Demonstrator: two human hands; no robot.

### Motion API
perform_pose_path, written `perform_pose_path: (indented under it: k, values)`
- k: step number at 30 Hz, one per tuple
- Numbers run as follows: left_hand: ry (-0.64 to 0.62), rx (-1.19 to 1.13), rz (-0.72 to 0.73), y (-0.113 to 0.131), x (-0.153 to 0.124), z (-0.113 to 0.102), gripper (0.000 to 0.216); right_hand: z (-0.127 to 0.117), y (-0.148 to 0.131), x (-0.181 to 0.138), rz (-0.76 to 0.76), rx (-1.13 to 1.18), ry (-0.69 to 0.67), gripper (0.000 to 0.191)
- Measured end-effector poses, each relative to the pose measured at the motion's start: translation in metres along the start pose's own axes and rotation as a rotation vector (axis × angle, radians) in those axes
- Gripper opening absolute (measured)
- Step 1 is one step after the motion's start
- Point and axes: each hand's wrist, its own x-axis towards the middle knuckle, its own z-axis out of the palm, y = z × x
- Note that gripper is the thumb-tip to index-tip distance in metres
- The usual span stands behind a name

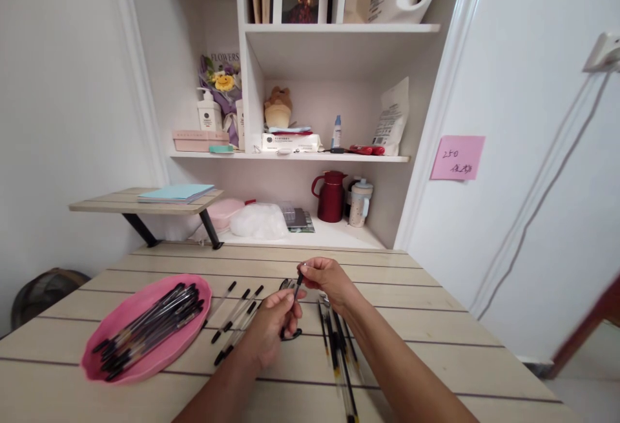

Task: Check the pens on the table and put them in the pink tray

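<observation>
My left hand (277, 319) pinches a thin pen (298, 285) from below, thumb against fingers. My right hand (323, 279) is closed on the dark upper end of the same pen, just above the left fingertips. The pen tilts slightly; much of it is hidden by the fingers. Left of my hands lie several clear pen pieces with black ends (236, 315). Beneath my right forearm are several dark, thin refills with yellowish ends (343, 365). Small black parts (285, 283) lie behind my left hand, too covered to make out fully.
A pink oval tray (203, 290) full of black-capped pens stands at the left. A small raised shelf (104, 202) carries blue paper behind it. At the table's back are a plastic bag (259, 221), a red jug (332, 197) and a tumbler (359, 205).
</observation>
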Motion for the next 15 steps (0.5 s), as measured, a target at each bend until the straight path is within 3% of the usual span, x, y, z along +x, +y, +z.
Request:
perform_pose_path:
  k: [5,9,11,15]
  values:
    - [0.029,0.048,0.037,-0.001,0.003,-0.001,0.030,-0.001,0.005,0.003,-0.032,-0.043,0.008,0.030]
    - [0.078,0.063,0.056,-0.001,0.004,-0.001,0.029,-0.009,0.004,0.005,-0.063,-0.204,-0.019,0.029]
    - [0.103,0.037,0.075,0.000,0.005,-0.001,0.027,-0.017,0.000,0.006,-0.084,-0.398,0.004,0.029]
    - [0.169,-0.045,0.089,0.003,0.005,-0.005,0.025,-0.036,-0.006,0.008,-0.051,-1.094,0.086,0.021]
